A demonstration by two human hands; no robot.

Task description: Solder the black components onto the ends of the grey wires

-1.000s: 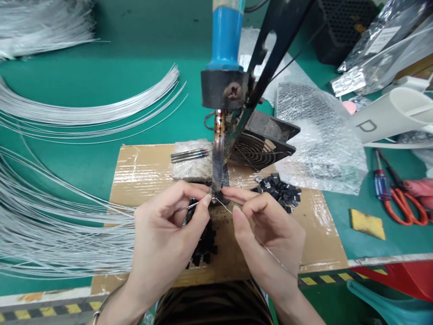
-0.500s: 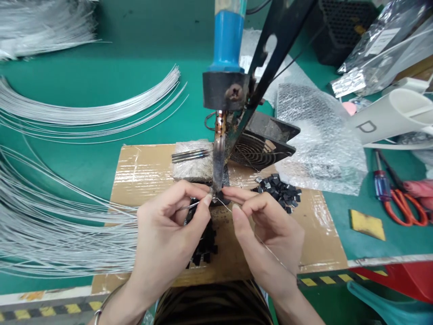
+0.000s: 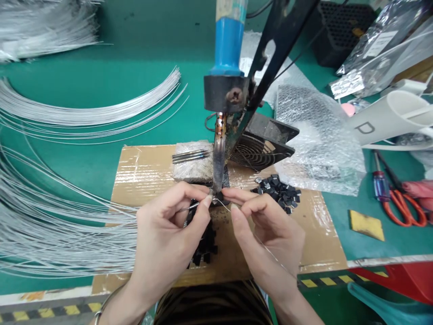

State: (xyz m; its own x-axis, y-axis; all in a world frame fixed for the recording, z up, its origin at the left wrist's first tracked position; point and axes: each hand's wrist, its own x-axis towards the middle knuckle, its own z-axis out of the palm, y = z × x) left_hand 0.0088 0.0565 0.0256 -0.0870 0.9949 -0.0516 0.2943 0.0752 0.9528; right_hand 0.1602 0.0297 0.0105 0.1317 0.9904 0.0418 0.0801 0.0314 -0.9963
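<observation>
Thin wire [image 3: 223, 206]: it runs from just below the tip of the soldering iron [image 3: 219, 149] down and right to the right hand, then trails over the palm; much as it lay half a second ago

Left hand [image 3: 172, 230]: thumb and forefinger pinched on the end of a grey cable [image 3: 187, 208], just below and left of the soldering iron's tip; whatever else is in the pinch is too hidden to name

Right hand [image 3: 270, 230]: thumb and forefinger closed on the thin wire, right of the tip, other fingertips stretched close beside it; the thumb looks a shade nearer the soldering iron than a second ago, so I judge the work is being held at one spot

Black pieces: one heap [image 3: 279, 192] right of the tip, another [image 3: 206, 248] below it, partly behind the left hand

Metal rods [image 3: 189, 156]: on a wrapped block [image 3: 192, 172], left of the soldering iron

Fan [image 3: 267, 142]: tilted, just right of the soldering iron

Cardboard [image 3: 318, 230]: the work surface under the soldering iron, on a green bench [image 3: 152, 49]

Cable bundles: one [image 3: 67, 246] left of the soldering iron and lower, another [image 3: 101, 116] left and higher

Bubble wrap [image 3: 321, 140]: right of the soldering iron, with scissors [image 3: 406, 210] and a yellow sponge [image 3: 367, 225] farther right

Striped tape [image 3: 45, 312]: below and left of the soldering iron, past the bench edge
</observation>
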